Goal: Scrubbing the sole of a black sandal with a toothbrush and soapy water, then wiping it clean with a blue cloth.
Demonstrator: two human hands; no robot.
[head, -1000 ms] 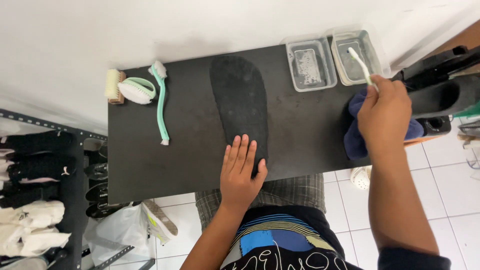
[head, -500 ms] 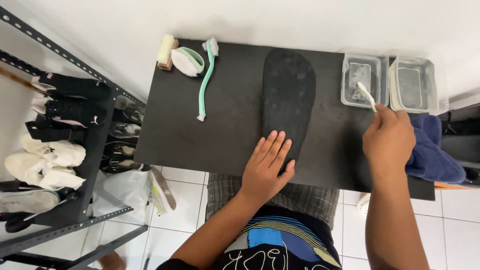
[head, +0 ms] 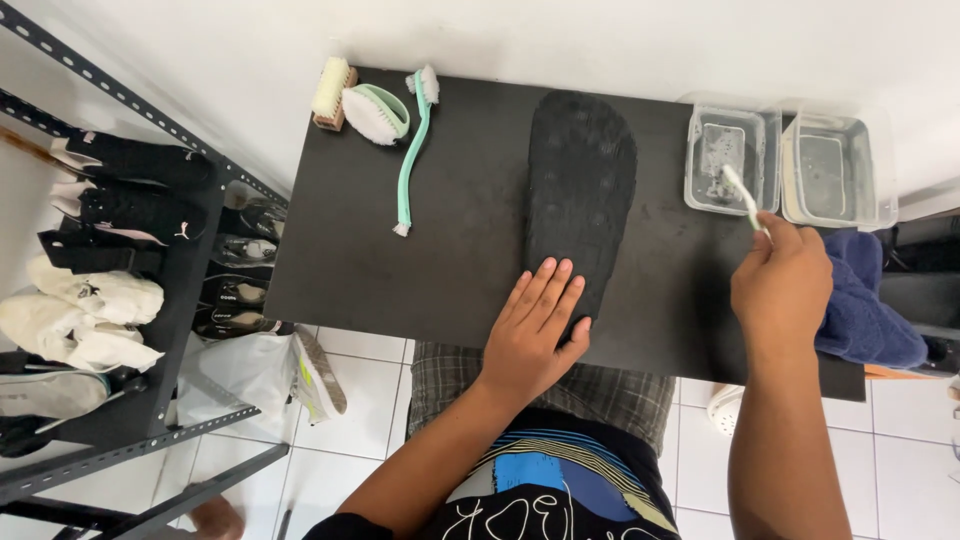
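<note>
Lying sole-up on the black bench [head: 400,270], a dark slipper sole [head: 580,190] is set with its long axis running away from the body, its near end pinned under the left hand [head: 535,335]. That hand's fingers [head: 550,290] are spread flat and extended, pressing rather than gripping. The right hand [head: 785,285] is held to the right of the sole, a little apart from it, its fingers closed around the handle of a small pale brush [head: 742,197], whose head is dipped into the nearer clear tub [head: 728,160]. A second clear tub [head: 835,170] stands just beside it. A blue cloth [head: 865,315] lies under the right wrist.
</note>
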